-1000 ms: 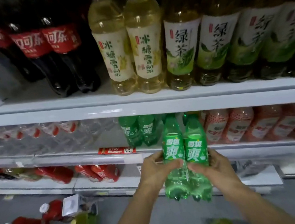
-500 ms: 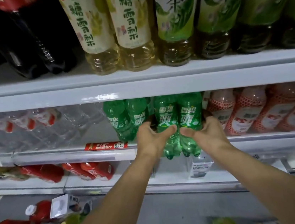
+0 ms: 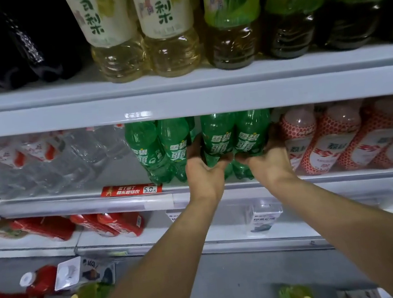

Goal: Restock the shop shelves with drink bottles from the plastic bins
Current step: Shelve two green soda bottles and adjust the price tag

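Both my forearms reach up and forward from the bottom of the view, nearly straight, wrists close together at the front lip of the middle shelf (image 3: 220, 190). My left hand (image 3: 203, 175) cups the lower part of the left green bottle (image 3: 216, 141); my right hand (image 3: 270, 164) cups the lower part of the right green bottle (image 3: 253, 134). My fingers are clamped around the two bottles from the outer sides, thumbs toward the middle, the fingertips hidden behind the plastic. The two bottles touch each other and stand upright, their bases at the shelf's front edge, their tops hidden behind the upper shelf (image 3: 184, 100).

Just left of my left hand stand two more green bottles (image 3: 156, 151), leaning a little, with a narrow gap between them and the pair I hold. Close on the right are pink bottles with red-dotted labels (image 3: 313, 139), nearly touching my right hand. Left of the green ones lie clear water bottles (image 3: 43, 162), with bare shelf showing in front of them. A red price tag (image 3: 131, 189) sits on the shelf lip below the leaning pair.

Above, yellow tea bottles (image 3: 144, 31) and darker green-labelled ones (image 3: 231, 20) stand on the upper shelf.
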A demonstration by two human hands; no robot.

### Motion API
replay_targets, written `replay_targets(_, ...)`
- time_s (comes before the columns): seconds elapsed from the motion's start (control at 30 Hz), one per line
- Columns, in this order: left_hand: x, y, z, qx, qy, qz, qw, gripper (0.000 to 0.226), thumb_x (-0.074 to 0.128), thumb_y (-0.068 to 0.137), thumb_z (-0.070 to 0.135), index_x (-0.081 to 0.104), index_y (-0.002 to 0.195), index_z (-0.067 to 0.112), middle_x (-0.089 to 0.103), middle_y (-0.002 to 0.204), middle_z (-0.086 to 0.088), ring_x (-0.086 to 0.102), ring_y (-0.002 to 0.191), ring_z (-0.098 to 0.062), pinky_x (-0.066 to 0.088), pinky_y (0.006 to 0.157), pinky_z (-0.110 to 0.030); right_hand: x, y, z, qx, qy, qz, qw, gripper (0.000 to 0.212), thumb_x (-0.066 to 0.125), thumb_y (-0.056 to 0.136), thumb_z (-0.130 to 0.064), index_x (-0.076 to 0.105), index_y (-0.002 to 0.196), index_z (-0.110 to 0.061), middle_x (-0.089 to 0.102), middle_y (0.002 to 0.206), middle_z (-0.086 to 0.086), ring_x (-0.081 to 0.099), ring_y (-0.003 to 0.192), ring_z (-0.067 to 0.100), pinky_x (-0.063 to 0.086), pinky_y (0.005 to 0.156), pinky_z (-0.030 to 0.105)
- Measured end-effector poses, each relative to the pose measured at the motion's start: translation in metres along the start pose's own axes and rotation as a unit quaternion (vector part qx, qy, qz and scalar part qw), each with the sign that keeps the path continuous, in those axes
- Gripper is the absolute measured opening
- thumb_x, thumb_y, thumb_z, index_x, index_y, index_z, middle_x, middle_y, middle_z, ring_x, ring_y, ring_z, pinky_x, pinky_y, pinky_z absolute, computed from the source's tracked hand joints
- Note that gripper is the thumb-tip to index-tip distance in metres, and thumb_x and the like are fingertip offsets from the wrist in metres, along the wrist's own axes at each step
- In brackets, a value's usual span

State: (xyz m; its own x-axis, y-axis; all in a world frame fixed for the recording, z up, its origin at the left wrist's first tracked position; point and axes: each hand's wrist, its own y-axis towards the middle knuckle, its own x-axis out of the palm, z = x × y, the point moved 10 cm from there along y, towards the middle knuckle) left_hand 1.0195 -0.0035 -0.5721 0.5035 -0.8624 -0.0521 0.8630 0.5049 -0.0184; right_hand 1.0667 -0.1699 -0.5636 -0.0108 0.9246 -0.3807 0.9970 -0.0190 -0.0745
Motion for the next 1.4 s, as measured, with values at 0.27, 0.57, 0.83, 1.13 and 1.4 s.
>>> replay_targets(0.27, -0.003, 0.010, -0.014, -0.009, -0.013, 0.052, 0.999, 0.045, 0.061, 0.085, -0.017, 0.060, 0.116, 0.015, 0.064, 0.117, -0.005, 0.061, 0.112, -0.019, 0.051, 0.097, -0.022, 0.005, 0.004, 0.011, -0.015, 0.003, 0.021, 1.000, 0.067, 0.083, 0.073, -0.012, 0.050, 0.132, -0.014, 0.063, 0.112, 0.001, 0.059, 0.099, 0.016, 0.051, 0.092, 0.035)
replay_targets(0.57, 0.030, 0.018, -0.005, -0.021, 0.196, -0.016, 0.980, 0.077, 0.054, 0.082, -0.010, 0.033, 0.153, 0.013, 0.033, 0.149, -0.016, 0.032, 0.141, -0.029, 0.024, 0.118, -0.027, 0.009, 0.007, 0.018, -0.022, -0.022, 0.006, 1.000, 0.081, 0.077, 0.078, -0.004, 0.034, 0.147, -0.011, 0.057, 0.103, -0.004, 0.055, 0.094, 0.015, 0.039, 0.069, 0.011)
replay_targets(0.83, 0.039, 0.015, -0.005, 0.012, 0.206, -0.021, 0.978, 0.049, 0.049, 0.086, -0.005, 0.057, 0.133, 0.005, 0.062, 0.129, -0.018, 0.057, 0.118, -0.034, 0.043, 0.106, -0.044, 0.014, 0.009, 0.011, -0.056, -0.033, 0.009, 0.998, 0.072, 0.071, 0.079, -0.004, 0.038, 0.143, -0.010, 0.059, 0.127, 0.011, 0.056, 0.116, 0.026, 0.046, 0.096, 0.028)
replay_targets(1.13, 0.039, 0.024, -0.034, -0.014, 0.164, -0.014, 0.986, 0.065, 0.045, 0.075, -0.005, 0.056, 0.136, 0.015, 0.062, 0.128, -0.013, 0.056, 0.119, -0.033, 0.048, 0.102, -0.046, 0.010, 0.010, 0.027, -0.003, -0.018, -0.010, 1.000, 0.073, 0.071, 0.081, -0.001, 0.036, 0.145, -0.009, 0.058, 0.107, 0.004, 0.055, 0.096, 0.018, 0.040, 0.079, 0.015)
replay_targets(1.4, 0.040, 0.022, -0.041, -0.007, 0.163, -0.055, 0.985, 0.073, 0.046, 0.074, -0.019, 0.053, 0.140, 0.012, 0.057, 0.135, -0.012, 0.050, 0.128, -0.029, 0.042, 0.111, -0.043, 0.015, 0.015, 0.037, 0.010, -0.016, -0.010, 1.000, 0.077, 0.083, 0.075, -0.014, 0.043, 0.141, -0.011, 0.067, 0.118, 0.009, 0.063, 0.105, 0.024, 0.046, 0.087, 0.024)
